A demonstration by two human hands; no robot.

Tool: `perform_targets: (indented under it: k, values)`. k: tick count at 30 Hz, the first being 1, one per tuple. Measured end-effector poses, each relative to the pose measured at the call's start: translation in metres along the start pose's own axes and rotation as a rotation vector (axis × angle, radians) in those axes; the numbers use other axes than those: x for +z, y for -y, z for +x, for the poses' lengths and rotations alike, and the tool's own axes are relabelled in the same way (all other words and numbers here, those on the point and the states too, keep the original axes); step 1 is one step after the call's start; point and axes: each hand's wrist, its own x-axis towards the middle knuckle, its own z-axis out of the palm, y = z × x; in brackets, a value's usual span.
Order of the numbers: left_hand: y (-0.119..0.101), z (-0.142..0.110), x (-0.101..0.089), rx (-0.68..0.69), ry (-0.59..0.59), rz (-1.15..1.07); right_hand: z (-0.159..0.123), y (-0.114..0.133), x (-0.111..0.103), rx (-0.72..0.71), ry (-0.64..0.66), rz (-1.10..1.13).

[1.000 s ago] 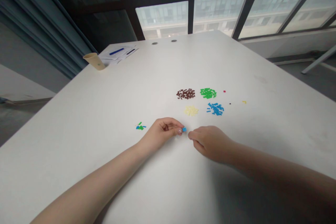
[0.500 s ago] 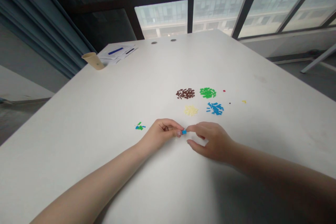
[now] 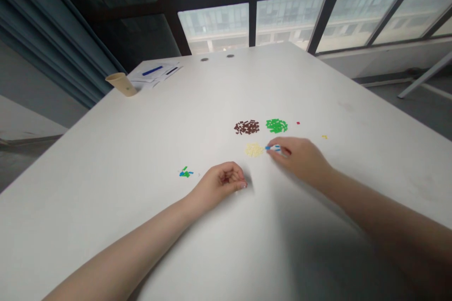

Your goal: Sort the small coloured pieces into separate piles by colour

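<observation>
My left hand (image 3: pixel 225 184) is above the white table (image 3: pixel 212 108), its fingers curled and the thumb near the index tip. Whether anything sits between those fingertips I cannot make out. My right hand (image 3: pixel 298 157) is farther forward, thumb and index pinching a small blue brick (image 3: pixel 267 148). It is just right of the pale yellow brick pile (image 3: pixel 254 150) and covers most of the blue brick pile, of which a few loose blue bricks (image 3: pixel 278 149) show inside its grip. Behind lie a brown brick pile (image 3: pixel 246 127) and a green brick pile (image 3: pixel 276 126).
Left of my left hand lies a small cluster of green and blue bricks (image 3: pixel 185 172). A red piece (image 3: pixel 298 122) and yellow pieces (image 3: pixel 324 137) lie to the right. A paper cup (image 3: pixel 122 84) and papers with a blue pen (image 3: pixel 152 71) stand at the far left edge.
My right hand has moved from beside my left fingertips forward to the blue pile and closed on a blue brick. The blue piece at my left fingertips no longer shows there.
</observation>
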Motion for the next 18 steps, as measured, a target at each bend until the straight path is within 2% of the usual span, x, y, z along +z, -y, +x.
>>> perform_targets:
  k: [2,5,10,18]
  values:
    - [0.000,0.000,0.001,0.001,0.043,0.042,0.014,-0.022,-0.012,0.194,-0.027,-0.145]
    - [0.000,-0.001,0.001,0.025,0.090,0.094,0.025,-0.050,-0.018,0.319,-0.001,-0.304]
    - [0.000,0.000,0.000,0.035,0.088,0.160,0.024,-0.061,-0.009,0.349,0.147,-0.377]
    - [-0.001,-0.002,-0.001,0.046,0.103,0.203,0.023,-0.059,-0.008,0.370,0.251,-0.382]
